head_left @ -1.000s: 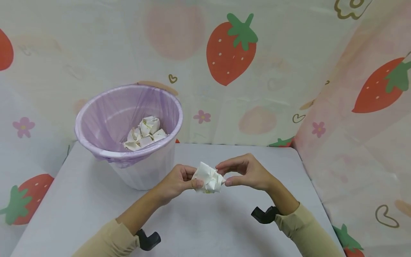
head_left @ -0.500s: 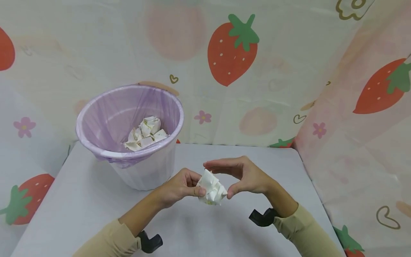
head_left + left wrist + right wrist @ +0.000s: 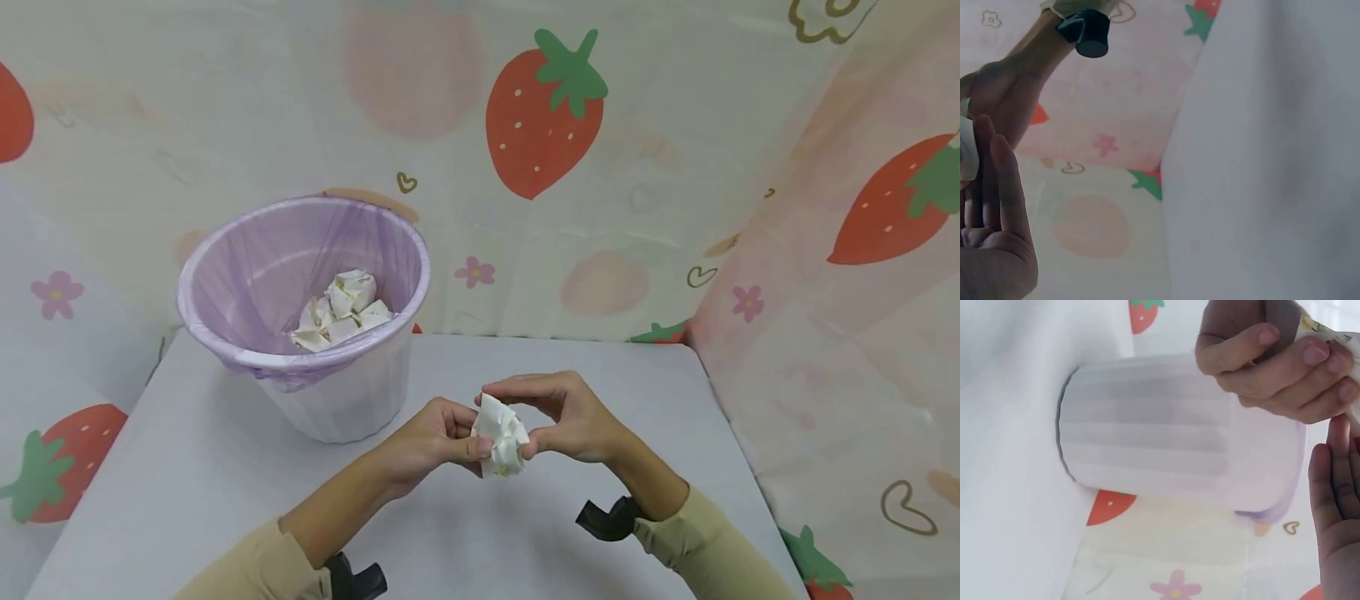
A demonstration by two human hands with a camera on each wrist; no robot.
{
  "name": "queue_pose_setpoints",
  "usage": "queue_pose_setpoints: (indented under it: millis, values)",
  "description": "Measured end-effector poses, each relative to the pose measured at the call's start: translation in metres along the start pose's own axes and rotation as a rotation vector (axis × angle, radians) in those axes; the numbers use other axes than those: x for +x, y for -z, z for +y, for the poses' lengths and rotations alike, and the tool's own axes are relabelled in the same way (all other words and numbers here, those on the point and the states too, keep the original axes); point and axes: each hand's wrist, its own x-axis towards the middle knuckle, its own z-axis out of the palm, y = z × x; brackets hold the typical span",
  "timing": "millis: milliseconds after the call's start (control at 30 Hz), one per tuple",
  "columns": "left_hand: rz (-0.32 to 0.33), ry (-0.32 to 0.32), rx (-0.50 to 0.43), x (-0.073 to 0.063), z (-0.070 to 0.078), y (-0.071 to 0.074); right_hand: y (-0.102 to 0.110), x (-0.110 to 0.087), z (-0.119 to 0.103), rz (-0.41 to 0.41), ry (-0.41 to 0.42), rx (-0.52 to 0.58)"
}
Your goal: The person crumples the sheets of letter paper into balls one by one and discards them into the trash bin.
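A crumpled white piece of paper (image 3: pixel 504 433) is held above the table in the head view. My left hand (image 3: pixel 442 440) pinches its left side between thumb and fingers. From the right, my right hand (image 3: pixel 573 417) cups it, with the thumb at its lower right edge and fingertips at its top. In the right wrist view the left hand's curled fingers (image 3: pixel 1285 372) lie against the paper (image 3: pixel 1355 353), which is cut off by the frame edge. Only a sliver of the paper (image 3: pixel 967 150) appears in the left wrist view.
A white bin (image 3: pixel 330 408) with a purple liner (image 3: pixel 240 292) stands on the white table (image 3: pixel 600 567), left of the hands. Several crumpled papers (image 3: pixel 348 296) lie inside it. Strawberry-printed cloth (image 3: pixel 637 167) hangs behind and at the sides. Black wrist mounts (image 3: pixel 611 518) sit by both cuffs.
Both hands have come slightly lower, and the left has shifted right with the paper. The right hand spread its fingers over the paper, then closed in on it. The bin has stayed put.
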Motion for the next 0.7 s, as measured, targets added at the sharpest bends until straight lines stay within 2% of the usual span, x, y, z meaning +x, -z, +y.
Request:
queue_pose_setpoints:
  millis: [200,400,700]
  values:
    - [0.058,0.080,0.008,-0.001,0.005,-0.008,-0.002,-0.001,-0.001,-0.023,-0.005,-0.068]
    - [0.155,0.114,0.040,0.001,0.001,-0.011,-0.005,0.003,0.002,-0.057,0.009,-0.153]
    - [0.306,0.160,0.110,0.004,-0.003,-0.015,-0.010,0.007,0.011,0.037,0.057,-0.319]
